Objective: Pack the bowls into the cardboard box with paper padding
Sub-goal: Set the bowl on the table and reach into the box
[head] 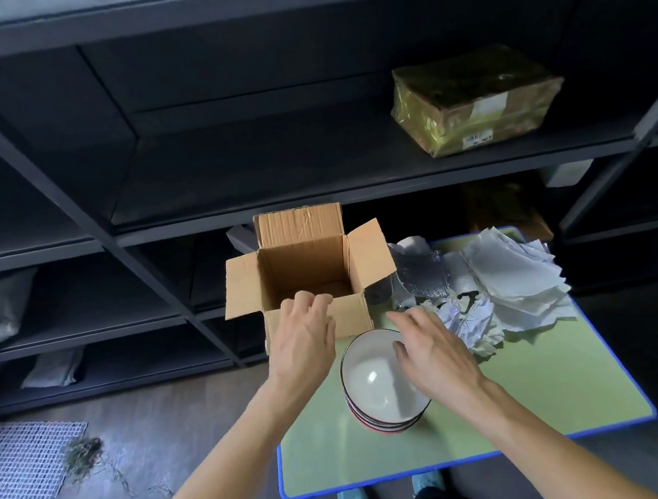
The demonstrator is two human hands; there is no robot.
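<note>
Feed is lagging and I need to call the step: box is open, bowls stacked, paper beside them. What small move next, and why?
Probably send the right hand to the crumpled paper just beyond its fingers and drop it into the cardboard box. What shows of the box floor is bare, so the stacked bowls would land unpadded.

A low green bench (531,402) with a blue edge carries the things. At its far left corner stands an open cardboard box (306,275), flaps up. Just in front of the box sits a stack of bowls (380,396), white inside. To the right lies crumpled paper (469,324), and behind it a loose pile of white sheets (521,280) beside a silvery sheet (421,277).
</note>
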